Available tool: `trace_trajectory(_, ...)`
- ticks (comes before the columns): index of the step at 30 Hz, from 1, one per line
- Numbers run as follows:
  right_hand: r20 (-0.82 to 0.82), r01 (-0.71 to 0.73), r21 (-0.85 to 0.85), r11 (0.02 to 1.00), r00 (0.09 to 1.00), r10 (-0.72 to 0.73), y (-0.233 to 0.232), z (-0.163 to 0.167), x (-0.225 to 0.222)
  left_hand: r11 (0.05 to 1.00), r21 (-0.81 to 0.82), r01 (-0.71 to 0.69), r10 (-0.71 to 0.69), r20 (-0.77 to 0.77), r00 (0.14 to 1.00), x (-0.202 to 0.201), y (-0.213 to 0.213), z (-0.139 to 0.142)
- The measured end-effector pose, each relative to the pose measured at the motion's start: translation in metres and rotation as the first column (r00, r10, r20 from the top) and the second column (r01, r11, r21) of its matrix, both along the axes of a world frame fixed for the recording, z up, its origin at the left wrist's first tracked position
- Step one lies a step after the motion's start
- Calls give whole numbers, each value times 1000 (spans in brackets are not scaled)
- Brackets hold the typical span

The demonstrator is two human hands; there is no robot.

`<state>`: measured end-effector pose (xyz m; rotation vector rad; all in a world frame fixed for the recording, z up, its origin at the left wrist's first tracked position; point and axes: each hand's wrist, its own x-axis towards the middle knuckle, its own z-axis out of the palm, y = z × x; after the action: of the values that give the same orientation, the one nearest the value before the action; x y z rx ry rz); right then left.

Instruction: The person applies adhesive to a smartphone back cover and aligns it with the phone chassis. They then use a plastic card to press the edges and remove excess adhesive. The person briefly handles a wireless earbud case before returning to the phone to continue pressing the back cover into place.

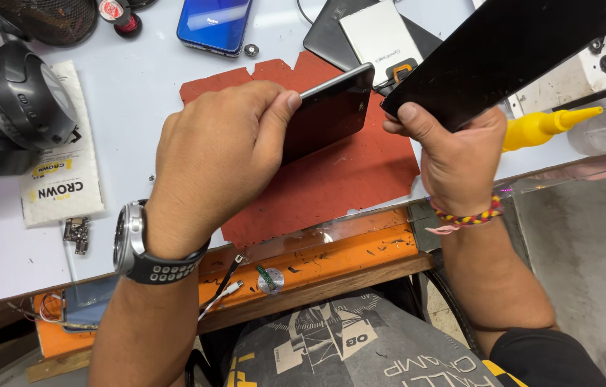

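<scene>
My left hand (217,154) grips a dark phone (332,111) by its near end and holds it tilted above a worn red mat (346,175) on the white table. My right hand (453,147) pinches the lower end of a long, flat black glossy panel (511,50) that slants up toward the top right corner. The phone's far edge lies close to the panel's lower end. A watch sits on my left wrist and a braided band on my right wrist.
A blue phone (215,23) lies at the top, a black device with a white pack (378,36) beside it. A yellow nozzle bottle (543,125) lies right. A black headset (20,97) and printed white packet (59,179) lie left. The orange table edge (332,254) runs near me.
</scene>
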<state>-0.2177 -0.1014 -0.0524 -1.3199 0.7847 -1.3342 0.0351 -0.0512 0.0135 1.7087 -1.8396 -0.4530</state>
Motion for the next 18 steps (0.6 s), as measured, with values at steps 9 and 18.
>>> trace_trajectory(9, -112, 79, -117, 990, 989, -92, 10, -11, 3, 1000, 7, 27, -26, -179, 983, 15, 13, 8)
trace_trajectory(18, -93, 3, -58, 998, 996, -8, 16, -8, 13, 997, 77, -3, 18, -195, 981, 14, 23, 3)
